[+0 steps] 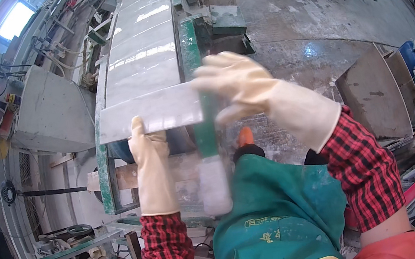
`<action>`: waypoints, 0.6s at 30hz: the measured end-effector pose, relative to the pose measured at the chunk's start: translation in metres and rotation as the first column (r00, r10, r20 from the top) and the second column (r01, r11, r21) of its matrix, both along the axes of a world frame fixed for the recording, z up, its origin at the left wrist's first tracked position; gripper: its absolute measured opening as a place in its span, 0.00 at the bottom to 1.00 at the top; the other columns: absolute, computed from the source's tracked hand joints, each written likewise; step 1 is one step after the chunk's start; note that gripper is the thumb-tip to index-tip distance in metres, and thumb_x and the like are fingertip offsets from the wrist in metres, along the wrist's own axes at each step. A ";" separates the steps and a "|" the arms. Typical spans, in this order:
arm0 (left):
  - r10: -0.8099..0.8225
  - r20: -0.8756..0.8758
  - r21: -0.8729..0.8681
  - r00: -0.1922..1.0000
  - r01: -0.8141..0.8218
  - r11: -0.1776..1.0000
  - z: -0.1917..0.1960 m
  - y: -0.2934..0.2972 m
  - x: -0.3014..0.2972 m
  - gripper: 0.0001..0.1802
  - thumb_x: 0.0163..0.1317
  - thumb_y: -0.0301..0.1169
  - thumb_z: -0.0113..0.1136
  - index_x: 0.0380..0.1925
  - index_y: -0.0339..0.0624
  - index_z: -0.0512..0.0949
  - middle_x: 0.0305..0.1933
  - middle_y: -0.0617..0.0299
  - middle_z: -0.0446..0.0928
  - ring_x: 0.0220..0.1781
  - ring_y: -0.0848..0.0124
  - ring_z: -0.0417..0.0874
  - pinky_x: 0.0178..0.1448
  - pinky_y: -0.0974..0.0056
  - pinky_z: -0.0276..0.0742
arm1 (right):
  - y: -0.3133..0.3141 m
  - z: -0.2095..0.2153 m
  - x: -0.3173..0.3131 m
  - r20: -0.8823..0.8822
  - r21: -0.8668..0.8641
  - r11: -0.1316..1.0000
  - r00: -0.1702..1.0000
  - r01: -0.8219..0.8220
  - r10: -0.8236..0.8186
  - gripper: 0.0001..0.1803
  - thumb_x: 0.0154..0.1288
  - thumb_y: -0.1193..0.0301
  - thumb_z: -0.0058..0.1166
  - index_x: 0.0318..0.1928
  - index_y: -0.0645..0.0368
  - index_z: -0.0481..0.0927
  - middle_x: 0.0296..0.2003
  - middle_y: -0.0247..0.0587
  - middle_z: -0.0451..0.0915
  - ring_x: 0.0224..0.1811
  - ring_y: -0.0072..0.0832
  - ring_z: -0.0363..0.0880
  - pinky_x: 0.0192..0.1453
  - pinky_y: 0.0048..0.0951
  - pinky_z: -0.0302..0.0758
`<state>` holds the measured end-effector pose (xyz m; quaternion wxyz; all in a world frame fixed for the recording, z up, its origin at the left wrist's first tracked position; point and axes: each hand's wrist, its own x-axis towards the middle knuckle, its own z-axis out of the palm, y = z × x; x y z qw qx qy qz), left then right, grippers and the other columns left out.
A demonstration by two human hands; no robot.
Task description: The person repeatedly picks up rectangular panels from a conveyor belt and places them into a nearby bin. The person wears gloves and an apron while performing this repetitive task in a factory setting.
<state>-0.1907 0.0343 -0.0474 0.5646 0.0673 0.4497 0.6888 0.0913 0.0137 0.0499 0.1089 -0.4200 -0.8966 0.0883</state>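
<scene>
Both hands wear pale rubber gloves over red-and-black plaid sleeves, and both are on 1 grey slab [152,111] held level at the near end of a long conveyor [141,47]. The left hand [147,145] grips the slab's near edge from below; only the thumb tip shows on top, and the fingers are hidden under the stone, so the clamp is read from the thumb alone. The right hand [233,84] sits at the slab's right end with its fingers spread and curled over the edge, closed on the stone. The slab's right corner is covered by that glove.

More pale slabs lie in a row on the conveyor beyond, glare washing out their joints. A green rail [190,50] runs along the conveyor's right side and passes under the right hand. Below it a whitish blurred cylinder [214,183] hangs, its kind unclear. A green apron [282,215] fills the lower middle and hides the legs; 1 orange spot [245,136] peeks above it, too small to identify. Machinery [71,234] at lower left is bent by the lens. Stone panels [375,96] lean at right, cut off by the dark rim.
</scene>
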 end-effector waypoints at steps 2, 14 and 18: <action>0.038 0.029 -0.032 0.999 -0.037 0.999 -0.025 0.014 -0.035 0.18 0.75 0.26 0.52 0.59 0.24 0.67 0.59 0.43 0.77 0.56 0.50 0.85 0.54 0.48 0.92 | -0.005 -0.017 0.036 0.093 0.027 0.980 0.976 0.195 -0.197 0.38 0.56 0.63 0.73 0.67 0.51 0.73 0.64 0.43 0.77 0.71 0.41 0.69 0.79 0.41 0.60; 0.001 0.174 -0.145 0.985 0.025 0.989 -0.085 0.060 -0.072 0.20 0.76 0.27 0.49 0.63 0.27 0.66 0.61 0.43 0.76 0.57 0.49 0.84 0.55 0.47 0.91 | -0.285 -0.153 0.421 -0.195 -0.359 0.276 0.217 0.892 -0.956 0.35 0.63 0.61 0.69 0.67 0.64 0.75 0.65 0.53 0.77 0.70 0.40 0.73 0.74 0.37 0.66; -0.020 0.125 -0.255 0.992 0.051 0.966 -0.069 0.068 -0.064 0.19 0.75 0.33 0.54 0.57 0.30 0.72 0.53 0.48 0.80 0.45 0.55 0.88 0.37 0.59 0.90 | -0.415 -0.178 0.485 -0.263 -0.498 0.088 -0.053 0.863 -0.963 0.33 0.68 0.67 0.66 0.68 0.67 0.72 0.65 0.54 0.76 0.70 0.36 0.72 0.74 0.33 0.66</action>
